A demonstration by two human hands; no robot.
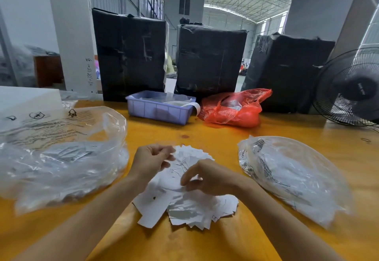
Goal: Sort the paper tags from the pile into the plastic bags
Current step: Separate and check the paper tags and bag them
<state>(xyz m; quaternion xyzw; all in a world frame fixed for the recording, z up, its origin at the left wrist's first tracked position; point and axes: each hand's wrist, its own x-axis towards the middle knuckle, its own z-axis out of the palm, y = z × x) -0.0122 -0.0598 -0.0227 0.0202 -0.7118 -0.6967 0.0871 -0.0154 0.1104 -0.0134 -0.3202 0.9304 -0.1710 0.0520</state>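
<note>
A worker's two hands meet over a loose pile of paper tags heaped at the near middle of a yellow surface, placed, it appears, so that either side is an easy reach. The right hand hovers low over the heap, its grip narrow: thumb and fingertips curl down to pinch at the top sheets, apparently peeling one tag free. Just beyond and to the left of it, the left hand holds a fanned sheaf of tags in a closed grip, fingers curled round the near edges, seemingly a batch being gathered before bagging. How many tags each grip holds cannot be told; the picture is blurred there.

Flanking the hands lie two clear plastic bags, likely the sorting targets. The left clear bag, near the left hand, gapes open toward the pile with pale contents inside. The right clear bag, well apart from the right hand, lies flatter and also looks partly filled.

Farther off, past both grips, stand a lavender plastic bin and, beside it, a red plastic bag. Behind them rise three black-wrapped bales, with a black fan at far right.
</note>
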